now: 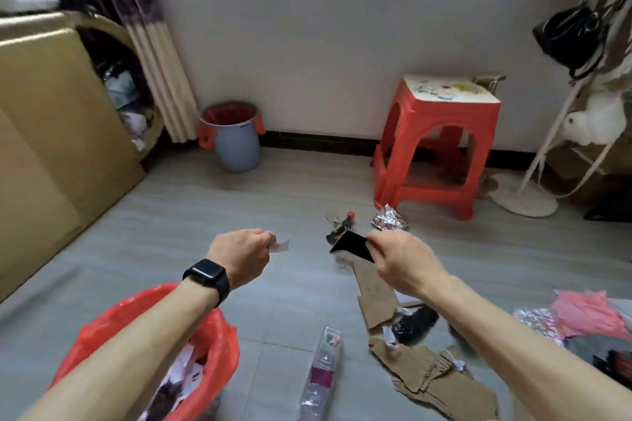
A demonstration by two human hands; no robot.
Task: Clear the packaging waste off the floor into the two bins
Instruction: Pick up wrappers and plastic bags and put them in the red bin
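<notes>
My left hand (pixel 244 256), a black watch on its wrist, pinches a small white paper scrap (pixel 280 245) in mid-air. My right hand (pixel 400 261) pinches a black card piece (pixel 352 245) held up over the floor. Below my left arm stands a bin lined with a red bag (pixel 219 335), holding paper waste. A second bin, blue-grey with a red liner (pixel 236 140), stands by the far wall. On the floor lie torn brown cardboard (pixel 420 372), a clear plastic wrapper (pixel 323 376), a black wrapper (pixel 412 321), crumpled foil (pixel 388 219) and a small dark clump with a red cap (pixel 342 225).
A red plastic stool (pixel 434 147) stands at the back right. Large cardboard sheets (pixel 44 133) lean at the left, with a curtain (pixel 154 44) behind. Pink paper and foil (pixel 581 314) lie at the right edge. A white stand base (pixel 523 195) sits beside the stool.
</notes>
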